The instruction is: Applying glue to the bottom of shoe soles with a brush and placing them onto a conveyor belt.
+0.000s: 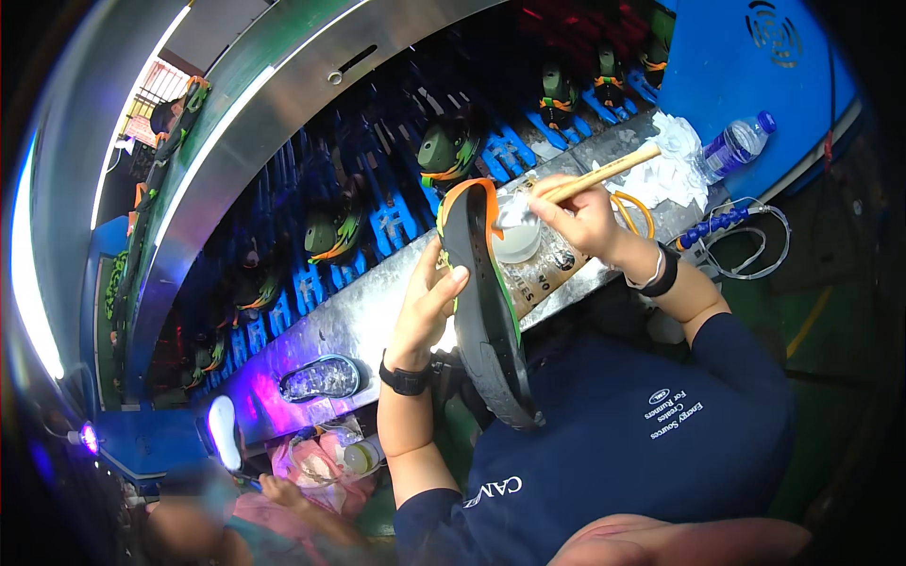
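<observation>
My left hand (427, 307) is closed around the side of a long shoe (479, 292), its dark underside turned up and an orange and green rim along its edge. It is held slanted, in front of my body. In my right hand (583, 222) is a brush with a pale wooden handle (618, 172). The brush's head points toward the shoe's rim; whether it touches cannot be made out. Below the brush a round white tub (517, 241) stands on the metal bench, partly hidden by the shoe.
The metal ledge (321, 325) bears a clear-looking sole (323, 378), crumpled white tissue (681, 156) and a bottle (739, 146). Beyond it, blue racks (392, 222) hold several green and orange shoes (448, 149). At lower left another person's hand (283, 492) is near a white sole (224, 432).
</observation>
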Action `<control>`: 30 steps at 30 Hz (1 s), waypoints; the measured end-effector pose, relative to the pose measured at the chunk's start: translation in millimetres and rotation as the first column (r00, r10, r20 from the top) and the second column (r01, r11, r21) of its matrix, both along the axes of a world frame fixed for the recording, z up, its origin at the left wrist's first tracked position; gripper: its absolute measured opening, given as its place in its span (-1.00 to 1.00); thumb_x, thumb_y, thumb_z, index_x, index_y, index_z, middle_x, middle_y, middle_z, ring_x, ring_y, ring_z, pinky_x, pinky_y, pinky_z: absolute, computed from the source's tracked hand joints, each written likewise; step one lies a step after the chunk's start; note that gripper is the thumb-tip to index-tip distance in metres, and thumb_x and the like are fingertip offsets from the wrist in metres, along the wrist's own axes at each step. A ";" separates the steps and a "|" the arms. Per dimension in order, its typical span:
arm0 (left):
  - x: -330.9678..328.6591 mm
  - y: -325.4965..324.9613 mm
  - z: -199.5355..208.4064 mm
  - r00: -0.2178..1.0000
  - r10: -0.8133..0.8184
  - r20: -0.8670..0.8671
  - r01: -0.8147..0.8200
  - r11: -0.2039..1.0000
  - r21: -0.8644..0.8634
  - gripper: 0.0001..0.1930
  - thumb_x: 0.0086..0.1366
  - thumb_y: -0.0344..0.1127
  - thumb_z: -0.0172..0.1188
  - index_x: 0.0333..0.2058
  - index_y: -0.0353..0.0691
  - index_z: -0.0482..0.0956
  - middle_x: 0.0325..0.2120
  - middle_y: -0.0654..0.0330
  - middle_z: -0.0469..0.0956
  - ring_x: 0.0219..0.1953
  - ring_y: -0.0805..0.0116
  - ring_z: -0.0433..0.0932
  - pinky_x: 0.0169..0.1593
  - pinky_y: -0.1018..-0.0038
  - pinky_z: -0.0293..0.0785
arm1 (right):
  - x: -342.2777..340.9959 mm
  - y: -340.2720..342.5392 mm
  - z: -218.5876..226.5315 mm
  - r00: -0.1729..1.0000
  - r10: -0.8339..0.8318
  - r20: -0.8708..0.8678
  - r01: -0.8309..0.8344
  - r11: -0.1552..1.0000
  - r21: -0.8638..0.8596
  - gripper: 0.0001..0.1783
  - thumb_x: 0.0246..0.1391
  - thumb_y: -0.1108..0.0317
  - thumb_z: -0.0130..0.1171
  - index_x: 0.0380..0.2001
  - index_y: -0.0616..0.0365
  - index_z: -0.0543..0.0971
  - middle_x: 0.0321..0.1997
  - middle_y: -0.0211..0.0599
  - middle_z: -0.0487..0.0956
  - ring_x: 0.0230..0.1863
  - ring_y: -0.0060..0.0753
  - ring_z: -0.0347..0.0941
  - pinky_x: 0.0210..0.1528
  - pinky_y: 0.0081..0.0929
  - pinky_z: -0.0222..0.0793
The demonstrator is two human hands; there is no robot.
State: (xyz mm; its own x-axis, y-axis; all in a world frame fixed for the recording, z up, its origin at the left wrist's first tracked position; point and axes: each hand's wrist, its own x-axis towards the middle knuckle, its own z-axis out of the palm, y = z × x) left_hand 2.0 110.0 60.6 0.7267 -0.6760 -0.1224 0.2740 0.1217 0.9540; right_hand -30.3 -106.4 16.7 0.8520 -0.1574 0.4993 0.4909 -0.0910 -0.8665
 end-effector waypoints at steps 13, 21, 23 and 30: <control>-0.7 5.1 -6.8 0.999 0.019 0.045 -0.024 0.994 0.106 -0.28 -0.01 -0.19 0.10 0.07 -0.30 -0.04 -0.46 0.23 0.41 -0.49 0.63 0.26 -0.48 0.74 0.09 | -18.0 11.8 12.1 0.984 0.135 -0.118 -0.112 0.977 0.183 -0.93 -0.09 0.46 0.05 -0.52 0.25 0.45 -0.64 -0.51 0.35 -0.66 -0.79 0.20 -0.63 -0.79 0.08; -0.6 -0.3 -4.3 0.996 0.065 0.066 -0.070 0.994 0.080 -0.31 0.01 -0.22 0.06 0.06 -0.32 -0.04 -0.37 0.16 0.43 -0.45 0.59 0.33 -0.46 0.75 0.13 | -34.5 11.9 13.4 0.955 0.250 -0.160 -0.236 0.966 0.101 -0.93 -0.10 0.46 0.07 -0.52 0.24 0.43 -0.60 -0.47 0.39 -0.56 -0.73 0.28 -0.52 -0.75 0.19; 6.5 2.6 -7.0 0.996 0.045 0.074 -0.052 0.995 0.091 -0.32 0.01 -0.22 0.06 0.06 -0.32 -0.04 -0.34 0.15 0.43 -0.42 0.58 0.35 -0.45 0.76 0.15 | -38.7 11.9 10.0 0.929 0.332 -0.163 -0.314 0.941 0.127 -0.93 -0.10 0.46 0.07 -0.53 0.23 0.43 -0.61 -0.46 0.39 -0.57 -0.73 0.28 -0.52 -0.75 0.20; 7.2 8.1 15.2 0.988 0.121 0.100 -0.129 0.988 0.085 -0.31 0.00 -0.22 0.07 0.07 -0.27 -0.04 -0.36 0.20 0.41 -0.40 0.60 0.37 -0.47 0.71 0.27 | -62.2 -0.6 33.0 0.929 0.350 -0.124 -0.294 0.898 0.328 -0.94 -0.10 0.47 0.05 -0.51 0.24 0.43 -0.67 -0.48 0.37 -0.67 -0.77 0.21 -0.65 -0.79 0.10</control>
